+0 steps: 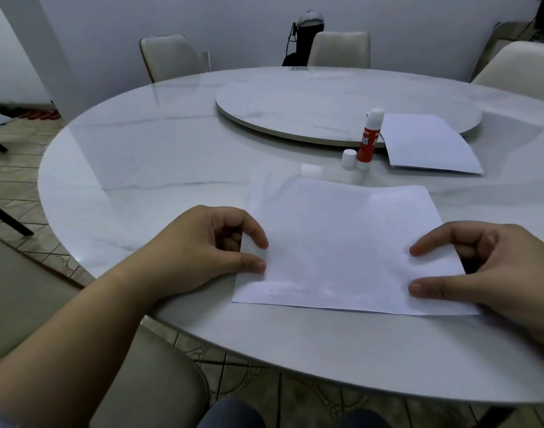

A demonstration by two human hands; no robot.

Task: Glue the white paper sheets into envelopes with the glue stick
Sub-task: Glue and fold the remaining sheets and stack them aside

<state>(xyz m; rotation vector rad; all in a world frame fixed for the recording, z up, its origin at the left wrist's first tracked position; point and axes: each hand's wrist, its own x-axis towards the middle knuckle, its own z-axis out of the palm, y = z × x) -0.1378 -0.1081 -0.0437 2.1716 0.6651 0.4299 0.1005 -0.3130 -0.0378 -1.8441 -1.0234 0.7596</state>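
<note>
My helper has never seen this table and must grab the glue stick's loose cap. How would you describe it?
On the round white marble table, look just in front of the raised turntable disc. There stands the red-and-white glue stick; the small white cylindrical cap stands at its left, far shorter and unlabelled.

The red glue stick [367, 140] label reads "GLUE STICK" in white.

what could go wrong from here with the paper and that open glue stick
The glue stick stands upright and uncapped, its cap beside it; a reaching arm could tip it, and the glue may dry out. The left hand and right hand pinch opposite edges of the sheet, so uneven pull might skew a fold. The spare sheets half overhang the turntable.
</note>
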